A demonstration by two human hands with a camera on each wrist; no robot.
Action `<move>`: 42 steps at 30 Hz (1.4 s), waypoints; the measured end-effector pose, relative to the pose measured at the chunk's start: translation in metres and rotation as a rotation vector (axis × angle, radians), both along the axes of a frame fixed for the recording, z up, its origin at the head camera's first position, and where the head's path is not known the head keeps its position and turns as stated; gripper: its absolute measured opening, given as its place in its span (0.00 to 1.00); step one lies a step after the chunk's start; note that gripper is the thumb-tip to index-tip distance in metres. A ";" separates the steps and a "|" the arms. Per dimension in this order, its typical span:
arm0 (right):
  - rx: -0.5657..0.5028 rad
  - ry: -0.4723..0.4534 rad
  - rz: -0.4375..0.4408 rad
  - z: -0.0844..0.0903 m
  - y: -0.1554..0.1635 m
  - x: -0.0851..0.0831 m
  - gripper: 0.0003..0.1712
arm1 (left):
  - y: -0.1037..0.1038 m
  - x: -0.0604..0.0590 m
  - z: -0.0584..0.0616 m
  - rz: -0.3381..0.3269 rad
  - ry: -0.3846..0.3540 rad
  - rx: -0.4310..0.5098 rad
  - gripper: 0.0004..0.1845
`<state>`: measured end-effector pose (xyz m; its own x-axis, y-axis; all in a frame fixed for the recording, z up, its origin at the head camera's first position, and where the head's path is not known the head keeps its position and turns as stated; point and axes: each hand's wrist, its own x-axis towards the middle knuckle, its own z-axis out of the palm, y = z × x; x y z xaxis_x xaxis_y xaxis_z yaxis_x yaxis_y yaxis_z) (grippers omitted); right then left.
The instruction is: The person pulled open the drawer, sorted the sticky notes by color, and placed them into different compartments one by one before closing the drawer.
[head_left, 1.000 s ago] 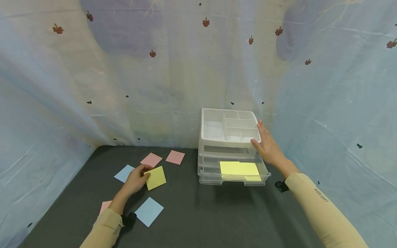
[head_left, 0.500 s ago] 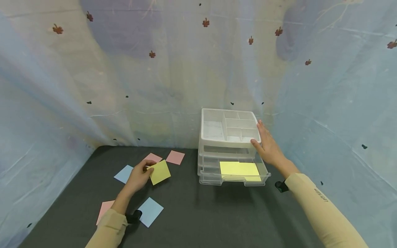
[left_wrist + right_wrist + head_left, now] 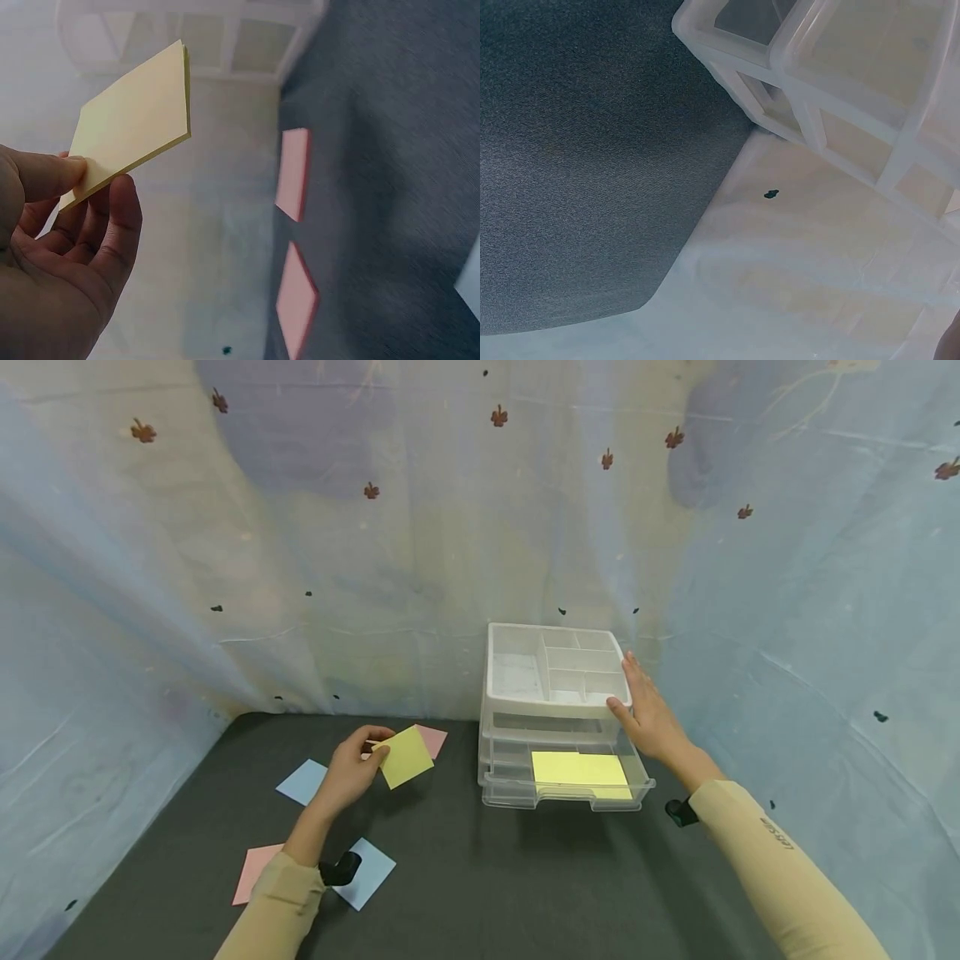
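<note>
While our left hand (image 3: 348, 770) pinches a yellow sticky note (image 3: 405, 756) aloft, fingers curled, we steady the drawer organizer (image 3: 555, 681). Our right hand (image 3: 648, 714) rests flat against its side.

This looks like a makeshift recording booth rather than a lived-in room: pale flower-printed sheets (image 3: 420, 527) hang as walls on three sides of a dark felt-covered tabletop (image 3: 480, 877), with only a clear plastic drawer organiser (image 3: 555, 718) and coloured paper squares (image 3: 303, 780) laid out.
</note>
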<state>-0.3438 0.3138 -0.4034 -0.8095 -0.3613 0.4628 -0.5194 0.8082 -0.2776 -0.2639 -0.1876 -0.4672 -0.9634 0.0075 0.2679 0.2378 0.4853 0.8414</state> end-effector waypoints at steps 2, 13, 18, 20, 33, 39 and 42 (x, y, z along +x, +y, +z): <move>0.000 -0.002 0.000 0.000 0.000 0.001 0.46 | 0.004 0.000 0.005 -0.008 0.017 -0.001 0.14; -0.001 -0.013 -0.006 0.002 -0.002 0.004 0.46 | 0.026 0.004 0.035 -0.082 0.096 0.013 0.15; 0.003 0.000 -0.001 0.002 -0.002 0.004 0.46 | 0.036 0.005 0.047 -0.126 0.125 0.037 0.15; 0.002 0.001 0.001 0.002 -0.002 0.004 0.46 | 0.040 0.006 0.053 -0.142 0.124 0.064 0.15; -0.003 -0.003 0.001 0.002 -0.002 0.004 0.46 | 0.069 0.007 0.077 -0.208 0.175 0.082 0.14; -0.005 -0.008 -0.001 0.001 -0.001 0.002 0.46 | 0.083 0.006 0.083 -0.260 0.200 0.088 0.14; -0.004 -0.007 -0.001 0.001 0.000 0.001 0.46 | 0.091 0.004 0.086 -0.289 0.221 0.077 0.14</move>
<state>-0.3423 0.3135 -0.4024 -0.8131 -0.3584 0.4587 -0.5164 0.8078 -0.2842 -0.2597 -0.0967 -0.3811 -0.8430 0.2428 0.4800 0.5363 0.3091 0.7854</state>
